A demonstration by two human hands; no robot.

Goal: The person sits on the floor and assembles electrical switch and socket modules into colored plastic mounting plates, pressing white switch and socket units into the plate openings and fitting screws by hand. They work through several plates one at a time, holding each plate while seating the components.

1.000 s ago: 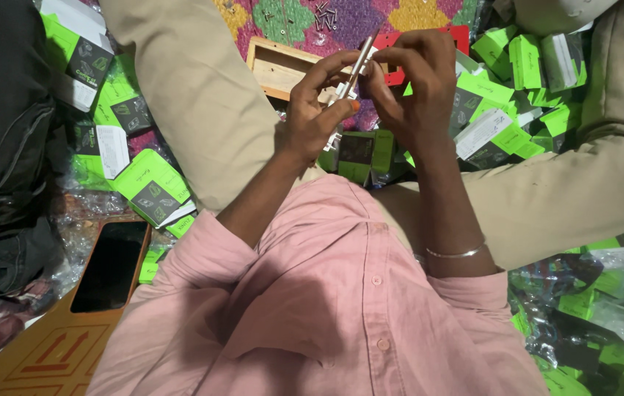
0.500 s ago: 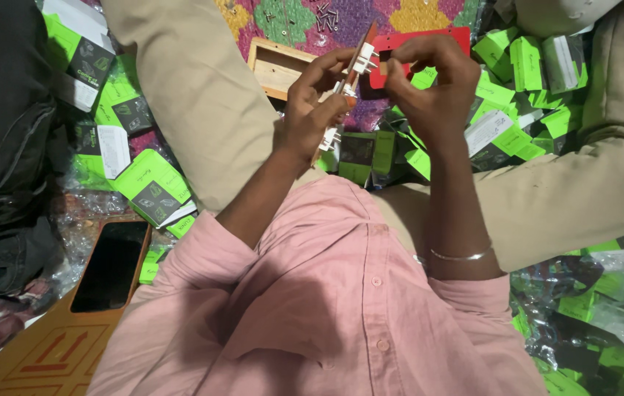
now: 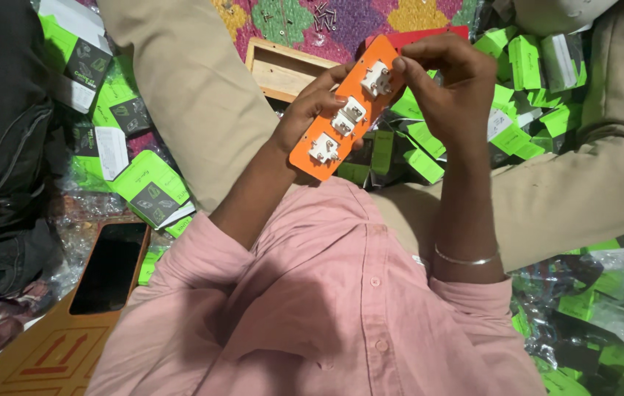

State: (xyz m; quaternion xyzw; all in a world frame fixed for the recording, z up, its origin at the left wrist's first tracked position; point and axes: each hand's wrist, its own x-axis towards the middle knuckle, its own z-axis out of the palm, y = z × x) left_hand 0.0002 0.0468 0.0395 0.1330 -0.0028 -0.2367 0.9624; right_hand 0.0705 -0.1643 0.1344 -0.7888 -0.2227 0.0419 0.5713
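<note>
On a patterned mat [image 3: 341, 18] strewn with green cartons [image 3: 524, 62], a person sits cross-legged. In the head view, the left hand [image 3: 310, 110] is closed along the edge of an orange panel [image 3: 345, 110], tilting its three white sockets upward, while the right hand [image 3: 447, 84] pinches the top socket [image 3: 376, 79], seemingly to steady it.

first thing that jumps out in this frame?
The flat orange plastic panel with three white socket modules, held tilted at top centre: the left hand grips its lower side and the right hand pinches its upper end. Around it, heaps of small green cardboard packets cover the floor on both sides. A black phone lies on an orange box at lower left.
</note>
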